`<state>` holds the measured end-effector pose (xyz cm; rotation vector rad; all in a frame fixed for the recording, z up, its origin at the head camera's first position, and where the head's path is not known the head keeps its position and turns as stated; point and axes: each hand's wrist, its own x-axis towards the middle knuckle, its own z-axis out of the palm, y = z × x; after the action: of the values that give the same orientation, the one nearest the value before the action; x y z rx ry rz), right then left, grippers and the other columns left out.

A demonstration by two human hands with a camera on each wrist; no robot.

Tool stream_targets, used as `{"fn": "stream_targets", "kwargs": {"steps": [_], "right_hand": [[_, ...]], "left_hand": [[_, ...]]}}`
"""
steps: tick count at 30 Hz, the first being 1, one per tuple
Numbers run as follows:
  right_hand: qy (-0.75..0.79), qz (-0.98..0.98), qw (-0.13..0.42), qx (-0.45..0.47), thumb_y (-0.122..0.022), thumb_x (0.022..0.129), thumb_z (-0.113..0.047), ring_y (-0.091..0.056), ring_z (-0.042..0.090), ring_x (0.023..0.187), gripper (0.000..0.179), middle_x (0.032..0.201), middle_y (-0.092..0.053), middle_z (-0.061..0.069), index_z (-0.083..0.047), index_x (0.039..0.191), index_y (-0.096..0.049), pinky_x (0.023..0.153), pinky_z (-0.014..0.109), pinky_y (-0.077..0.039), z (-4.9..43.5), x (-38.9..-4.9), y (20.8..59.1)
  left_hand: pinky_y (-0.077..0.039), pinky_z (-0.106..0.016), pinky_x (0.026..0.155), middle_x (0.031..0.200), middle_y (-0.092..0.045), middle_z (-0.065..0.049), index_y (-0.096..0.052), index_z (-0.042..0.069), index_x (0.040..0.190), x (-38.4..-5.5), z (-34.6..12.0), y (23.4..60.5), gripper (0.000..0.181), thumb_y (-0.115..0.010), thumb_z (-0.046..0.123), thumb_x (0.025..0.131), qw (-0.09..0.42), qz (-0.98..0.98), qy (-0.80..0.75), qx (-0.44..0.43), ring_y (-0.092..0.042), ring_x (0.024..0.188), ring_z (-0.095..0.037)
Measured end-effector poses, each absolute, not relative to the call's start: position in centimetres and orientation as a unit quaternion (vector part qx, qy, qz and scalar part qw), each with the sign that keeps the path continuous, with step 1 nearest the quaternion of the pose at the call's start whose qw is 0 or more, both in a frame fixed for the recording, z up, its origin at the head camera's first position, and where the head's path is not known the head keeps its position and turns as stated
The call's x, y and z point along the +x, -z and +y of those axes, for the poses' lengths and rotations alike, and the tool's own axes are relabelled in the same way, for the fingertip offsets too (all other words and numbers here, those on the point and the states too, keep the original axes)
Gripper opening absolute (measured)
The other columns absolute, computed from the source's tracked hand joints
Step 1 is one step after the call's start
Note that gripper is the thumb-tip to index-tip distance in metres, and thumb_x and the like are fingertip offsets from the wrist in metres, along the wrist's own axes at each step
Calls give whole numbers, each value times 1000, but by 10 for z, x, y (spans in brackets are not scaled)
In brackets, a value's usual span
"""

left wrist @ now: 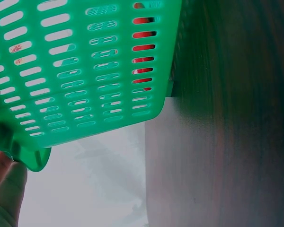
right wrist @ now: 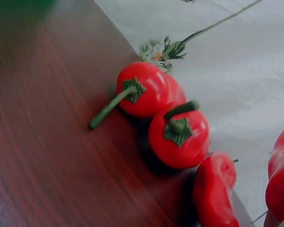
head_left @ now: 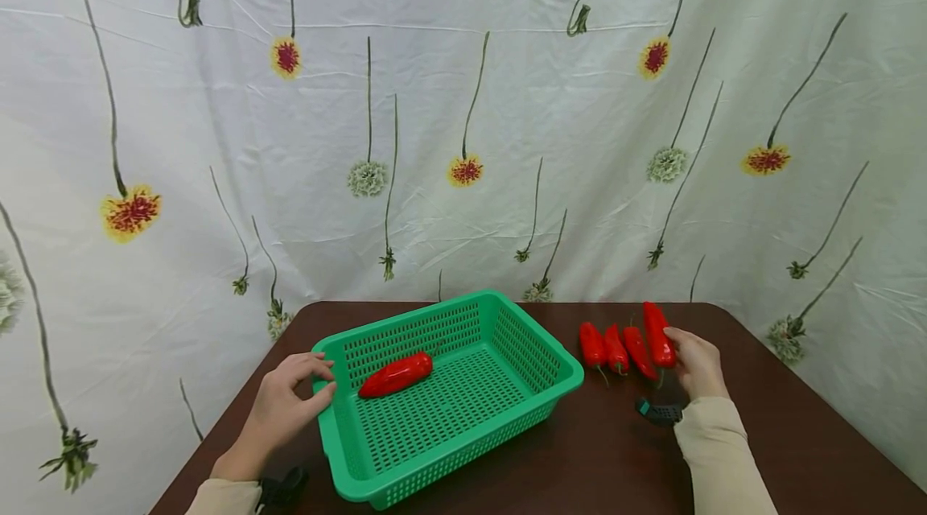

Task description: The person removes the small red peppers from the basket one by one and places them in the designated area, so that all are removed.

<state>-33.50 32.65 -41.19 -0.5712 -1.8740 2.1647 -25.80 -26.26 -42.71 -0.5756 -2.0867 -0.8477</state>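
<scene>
My left hand (head_left: 286, 402) is at the left rim of a green plastic basket (head_left: 463, 455), thumb and fingers bent loosely with a gap between them. In the left wrist view, fingertips (left wrist: 14, 184) are right at the basket's rim. A red pepper (head_left: 397, 375) lies inside the basket, toward its left side. At the right, my right hand (head_left: 698, 362) holds another long red pepper (head_left: 658, 335) by its side, stem end down. In the right wrist view this held pepper (right wrist: 280, 189) shows at the right edge, and the fingers are hidden.
Three more red peppers lie in a row left of the right hand: one pepper (head_left: 592, 344), a middle pepper (head_left: 615, 348) and a thinner pepper (head_left: 639, 350). The dark brown table (head_left: 579, 459) ends at a floral white cloth (head_left: 463, 113) behind.
</scene>
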Motion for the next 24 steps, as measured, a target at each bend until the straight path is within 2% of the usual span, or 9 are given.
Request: {"fn": "stream_targets", "kwargs": {"steps": [5, 9, 13, 15, 17, 19, 22, 24], "right_hand": [[-726, -645, 131, -200, -62, 98, -19, -57, -1, 72, 40, 76, -57, -17, -3, 133, -58, 66, 17, -53, 326, -334, 416], [-708, -661, 135, -208, -61, 98, -20, -56, -2, 72, 46, 84, -57, -14, 2, 138, -54, 65, 16, -53, 326, -335, 418], [-685, -684, 131, -213, -59, 99, -23, -55, 0, 75, 54, 115, -59, 4, 6, 143, -48, 64, 16, -52, 326, -338, 422], [-673, -697, 127, -214, -58, 100, -25, -55, 5, 83, 56, 133, -53, 15, 6, 145, -47, 62, 15, -50, 327, -338, 424], [-664, -705, 126, -215, -57, 100, -26, -55, 5, 83, 57, 141, -48, 20, 7, 145, -46, 61, 14, -48, 327, -338, 427], [-658, -710, 127, -215, -56, 100, -26, -54, 5, 81, 56, 141, -47, 22, 9, 144, -46, 61, 13, -48, 327, -338, 429], [-658, -707, 136, -217, -58, 99, -24, -53, -1, 70, 55, 129, -53, 20, 10, 141, -49, 60, 15, -49, 327, -338, 432], [-658, -705, 140, -222, -59, 99, -24, -53, 0, 70, 55, 126, -54, 18, 11, 140, -50, 60, 16, -49, 328, -338, 434]], "left_hand": [[-41, -1, 85, 96, -74, -7, -71, 18, 80, -258, -262, 426, 30, -79, -9, 70, 397, -821, 340, -228, -51, 111, 12], [-41, -1, 85, 96, -74, -6, -70, 22, 80, -258, -262, 426, 34, -79, -9, 70, 400, -821, 339, -229, -51, 111, 12], [-40, -1, 85, 95, -74, -7, -70, 21, 80, -257, -262, 425, 33, -79, -9, 70, 402, -820, 336, -230, -52, 111, 12], [-40, -1, 86, 95, -74, -8, -70, 19, 80, -257, -262, 425, 32, -79, -9, 70, 404, -819, 336, -232, -52, 111, 11], [-41, -1, 86, 95, -74, -8, -70, 19, 80, -257, -261, 426, 31, -79, -10, 70, 403, -818, 337, -233, -53, 111, 10], [-41, -1, 85, 95, -74, -7, -70, 20, 80, -258, -262, 426, 33, -79, -10, 69, 404, -817, 338, -235, -54, 110, 9], [-42, -1, 85, 96, -73, -7, -70, 21, 81, -258, -262, 427, 35, -79, -10, 69, 404, -815, 341, -236, -54, 110, 8], [-42, -1, 85, 95, -73, -8, -70, 20, 80, -259, -263, 427, 34, -79, -11, 69, 406, -814, 342, -237, -54, 110, 7]]}}
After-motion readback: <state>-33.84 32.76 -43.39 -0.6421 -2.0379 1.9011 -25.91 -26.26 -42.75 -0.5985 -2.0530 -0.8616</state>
